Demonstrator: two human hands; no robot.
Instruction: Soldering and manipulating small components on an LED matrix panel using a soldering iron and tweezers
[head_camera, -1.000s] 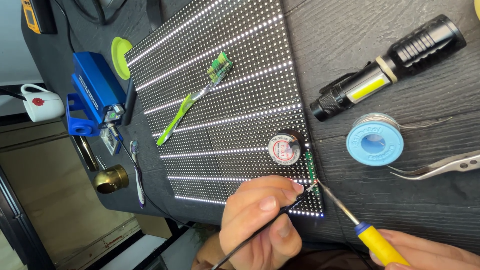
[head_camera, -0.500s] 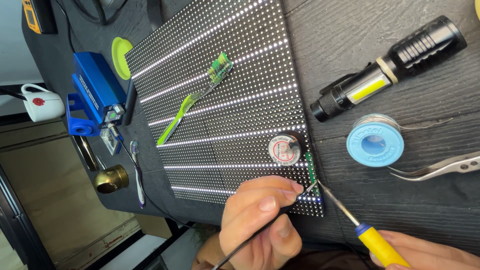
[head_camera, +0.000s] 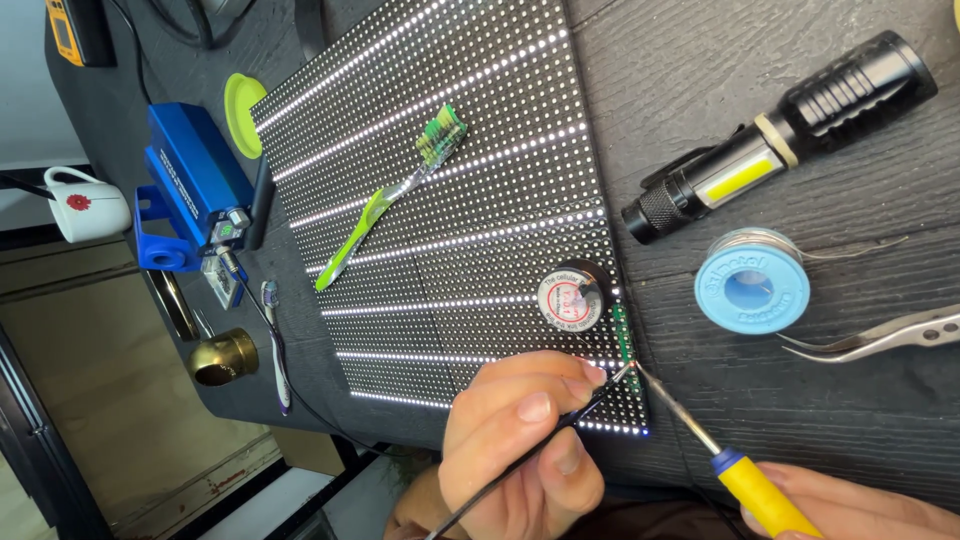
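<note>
Yellow-handled soldering iron (head_camera: 700, 433) in right grip (head_camera: 850, 505); left hand (head_camera: 525, 445) pinches black wire (head_camera: 520, 465).

two hands (head_camera: 525, 440), one toothbrush (head_camera: 385, 200), one torch (head_camera: 780, 135), one solder spool (head_camera: 752, 288).

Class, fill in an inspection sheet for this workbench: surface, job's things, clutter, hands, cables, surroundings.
Surface: dark wooden table.
Job's things: lit LED panel; soldering iron tip at its edge.
Clutter: toothbrush, flashlight, solder spool, tweezers, round tin.
Hands: left hand pinches a thin black wire; right hand grips the iron.
Cables: black cable near blue box.
Surroundings: white mug, brass fitting.
</note>
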